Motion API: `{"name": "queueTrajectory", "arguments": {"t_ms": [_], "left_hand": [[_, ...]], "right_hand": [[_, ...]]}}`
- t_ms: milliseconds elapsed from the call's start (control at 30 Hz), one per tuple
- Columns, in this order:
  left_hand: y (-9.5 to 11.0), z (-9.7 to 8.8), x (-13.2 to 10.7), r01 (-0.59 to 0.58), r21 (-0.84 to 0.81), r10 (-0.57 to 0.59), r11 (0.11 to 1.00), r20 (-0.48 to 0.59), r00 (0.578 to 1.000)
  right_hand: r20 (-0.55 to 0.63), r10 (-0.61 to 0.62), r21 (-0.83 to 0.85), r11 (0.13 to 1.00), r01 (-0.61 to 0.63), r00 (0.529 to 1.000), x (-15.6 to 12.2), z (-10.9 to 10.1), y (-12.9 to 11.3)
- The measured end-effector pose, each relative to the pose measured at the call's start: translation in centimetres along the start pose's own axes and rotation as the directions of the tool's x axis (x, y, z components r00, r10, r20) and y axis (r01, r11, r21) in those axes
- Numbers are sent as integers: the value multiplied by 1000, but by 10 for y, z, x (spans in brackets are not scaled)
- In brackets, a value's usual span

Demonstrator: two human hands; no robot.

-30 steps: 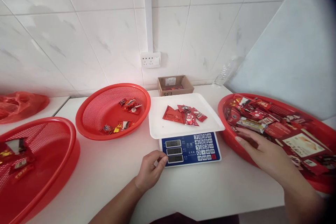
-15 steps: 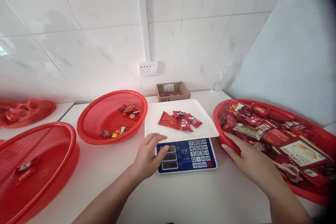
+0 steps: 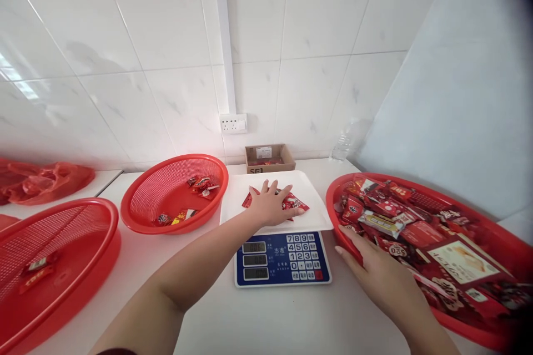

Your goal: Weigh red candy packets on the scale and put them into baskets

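My left hand (image 3: 270, 205) lies palm down with fingers spread over several red snack packets (image 3: 297, 202) on the white tray (image 3: 233, 199) of a scale, hiding most of them. Below the tray is the scale's blue panel (image 3: 283, 259) with number keys and displays. At the rim of the right red basket (image 3: 333, 216) rests my right hand (image 3: 366, 266), its fingers extended and nothing held. Wrapped snacks (image 3: 387, 222) in red, yellow and other colours fill that basket, among them a large flat packet (image 3: 462, 260) with a cream label.
Left of the scale stands a red mesh basket (image 3: 166, 169) with a few packets. A larger red basket (image 3: 108, 249) is at the near left, and a red plastic bag (image 3: 54, 180) behind it. By the wall are a cardboard box (image 3: 270, 168) and a clear bottle (image 3: 342, 144).
My left hand has moved forward from above the scale's display onto the packets on the tray. My right hand stays at the right basket's rim. The view has shifted slightly.
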State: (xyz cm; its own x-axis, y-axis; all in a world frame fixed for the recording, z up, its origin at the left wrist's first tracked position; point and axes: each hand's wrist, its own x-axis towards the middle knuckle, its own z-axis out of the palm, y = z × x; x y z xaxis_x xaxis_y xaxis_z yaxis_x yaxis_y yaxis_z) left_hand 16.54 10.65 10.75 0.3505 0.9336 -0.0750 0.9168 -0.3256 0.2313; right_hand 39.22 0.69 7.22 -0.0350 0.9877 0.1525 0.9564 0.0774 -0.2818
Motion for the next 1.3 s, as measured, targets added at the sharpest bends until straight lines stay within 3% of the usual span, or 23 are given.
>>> {"name": "queueTrajectory", "arguments": {"t_ms": [300,400,633,733,867,1067,1300], "left_hand": [[-7,-14,-4,-121,47,113,992,140,984],[-5,-16,-6,-151,43,145,988,117,982],[17,2,6,41,50,-42,998,9,999],[21,9,9,45,90,-42,995,-33,999],[14,6,7,-7,103,8,995,-6,1000],[-10,-12,-2,-92,22,89,996,91,992],[-21,-13,-15,-39,-48,41,998,34,999]], "right_hand": [[40,-5,45,999,3,999,0,1,3],[53,-2,46,999,-1,999,0,0,2],[62,14,38,999,-17,998,-1,-1,1],[57,4,38,999,-6,998,-1,0,2],[43,-12,35,999,10,999,-1,2,4],[8,-20,20,1000,20,1000,-2,0,2],[-12,-16,-8,1000,16,1000,-2,1,2]]}}
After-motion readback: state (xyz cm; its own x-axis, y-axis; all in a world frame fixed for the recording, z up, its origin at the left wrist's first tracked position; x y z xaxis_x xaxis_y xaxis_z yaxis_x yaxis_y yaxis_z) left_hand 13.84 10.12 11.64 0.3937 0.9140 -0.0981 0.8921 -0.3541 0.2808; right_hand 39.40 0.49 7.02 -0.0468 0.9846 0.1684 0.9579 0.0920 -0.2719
